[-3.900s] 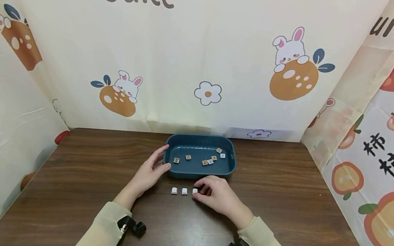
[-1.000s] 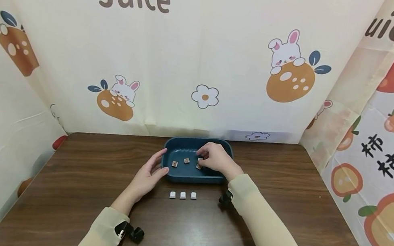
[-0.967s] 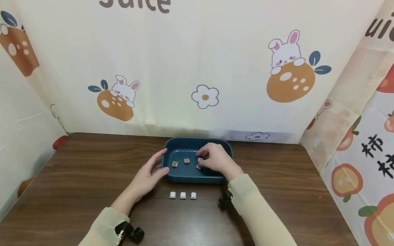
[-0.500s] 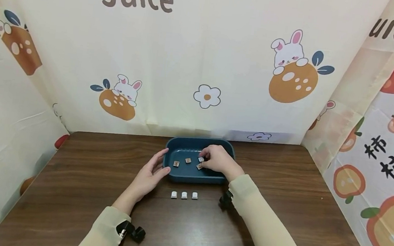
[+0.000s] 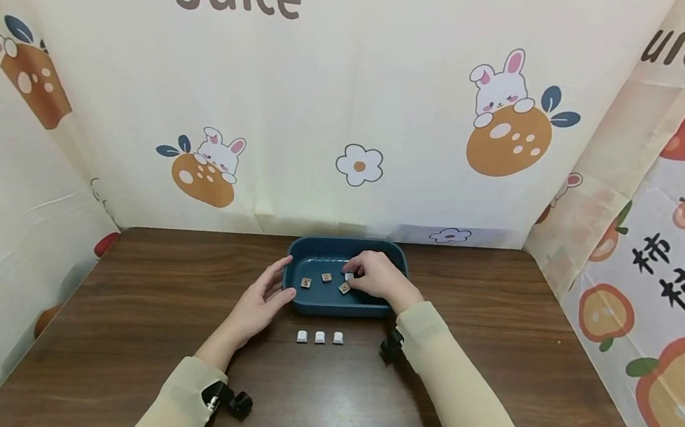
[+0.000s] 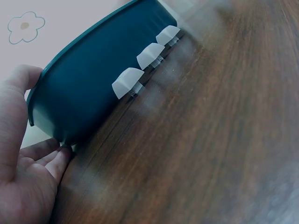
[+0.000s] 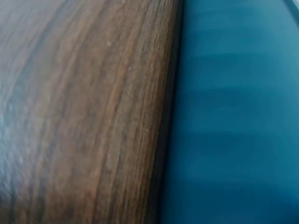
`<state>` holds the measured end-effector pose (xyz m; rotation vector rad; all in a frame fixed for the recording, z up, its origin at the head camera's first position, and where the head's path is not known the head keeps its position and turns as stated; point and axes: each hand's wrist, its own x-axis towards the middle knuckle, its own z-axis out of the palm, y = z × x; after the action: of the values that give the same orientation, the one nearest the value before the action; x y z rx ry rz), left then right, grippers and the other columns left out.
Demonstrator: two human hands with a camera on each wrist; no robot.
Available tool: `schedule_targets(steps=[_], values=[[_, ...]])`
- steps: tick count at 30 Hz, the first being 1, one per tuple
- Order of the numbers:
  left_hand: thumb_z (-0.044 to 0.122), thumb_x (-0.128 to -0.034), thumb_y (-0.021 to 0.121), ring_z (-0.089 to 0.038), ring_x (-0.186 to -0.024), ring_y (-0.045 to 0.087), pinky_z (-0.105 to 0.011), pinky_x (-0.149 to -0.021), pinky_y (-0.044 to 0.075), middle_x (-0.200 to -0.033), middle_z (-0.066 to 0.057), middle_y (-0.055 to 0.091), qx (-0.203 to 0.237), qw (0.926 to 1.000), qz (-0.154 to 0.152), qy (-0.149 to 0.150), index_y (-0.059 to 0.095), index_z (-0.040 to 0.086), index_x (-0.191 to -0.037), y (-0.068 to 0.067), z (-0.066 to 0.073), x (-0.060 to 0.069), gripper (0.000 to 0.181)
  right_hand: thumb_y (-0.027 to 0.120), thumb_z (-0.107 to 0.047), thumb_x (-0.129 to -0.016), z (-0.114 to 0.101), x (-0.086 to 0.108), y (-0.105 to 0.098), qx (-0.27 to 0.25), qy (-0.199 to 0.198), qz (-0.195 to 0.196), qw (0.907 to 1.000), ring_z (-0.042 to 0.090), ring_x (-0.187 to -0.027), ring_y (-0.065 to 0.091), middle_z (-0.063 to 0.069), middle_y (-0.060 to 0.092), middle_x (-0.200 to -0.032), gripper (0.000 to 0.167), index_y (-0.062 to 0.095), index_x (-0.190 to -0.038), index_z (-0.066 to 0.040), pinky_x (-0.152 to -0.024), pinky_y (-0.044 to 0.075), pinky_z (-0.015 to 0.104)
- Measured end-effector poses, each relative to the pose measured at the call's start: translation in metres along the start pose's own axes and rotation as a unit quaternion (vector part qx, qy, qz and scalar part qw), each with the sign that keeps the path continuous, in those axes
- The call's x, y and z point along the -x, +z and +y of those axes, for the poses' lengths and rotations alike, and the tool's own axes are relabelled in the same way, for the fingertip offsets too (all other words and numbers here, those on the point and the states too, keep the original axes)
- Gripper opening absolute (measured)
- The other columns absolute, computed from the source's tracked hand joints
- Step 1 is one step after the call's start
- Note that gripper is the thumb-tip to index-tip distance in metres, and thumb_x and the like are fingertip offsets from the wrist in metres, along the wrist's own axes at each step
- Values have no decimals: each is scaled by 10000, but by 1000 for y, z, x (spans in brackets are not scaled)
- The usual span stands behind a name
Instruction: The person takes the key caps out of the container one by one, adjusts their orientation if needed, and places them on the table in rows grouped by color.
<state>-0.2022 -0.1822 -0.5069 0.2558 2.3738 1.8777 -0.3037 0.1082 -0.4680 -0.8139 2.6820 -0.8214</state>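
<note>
White plastic first: seeing three white keys (image 5: 320,338) lined up stem-down on the worktop (image 5: 308,407), apart from one another, just outside the near edge of the dark blue tray (image 5: 325,309); judging that much done. Counting as left, seemingly, three brown-faced keys (image 5: 327,277) lying loose inside the tray, from its left end toward its middle, plus a fourth key (image 5: 348,277), white, just beyond the rightmost of them. Pinching that fourth key, apparently, between finger and thumb of the right hand (image 5: 380,275); resting the left hand (image 5: 259,297), fingers spread, against the tray's left end. Backing the tray, at the worktop's far edge, with a printed curtain (image 5: 305,96). Blocking the view of the tray's right end with the right hand and sleeve (image 5: 468,390), so not telling of any more keys there.
</note>
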Motion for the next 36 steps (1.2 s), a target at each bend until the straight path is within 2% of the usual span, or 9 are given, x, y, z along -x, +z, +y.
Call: schedule_targets(steps=[14,36], values=[[260,-1124,658,-383,-1572,419,-533,-1251,386,-1722,-175,388,-75,10000,-19,-35,360,297,-1710,-2,1,-1,658,778,-119,-1029,-3,0,-3,-321,-256,174,9990,202,-1050,725,43,776,-1158,208,811,-1232,-84,-952,632,419],[272,-1120,665,-387,-1565,432,-533,-1244,395,-1721,-180,387,-7,10000,-32,-81,367,324,-1703,0,0,0,657,789,-158,-1030,-1,2,-1,-572,-349,254,9974,163,-1016,736,24,776,-1126,209,798,-1231,-103,-919,647,387]])
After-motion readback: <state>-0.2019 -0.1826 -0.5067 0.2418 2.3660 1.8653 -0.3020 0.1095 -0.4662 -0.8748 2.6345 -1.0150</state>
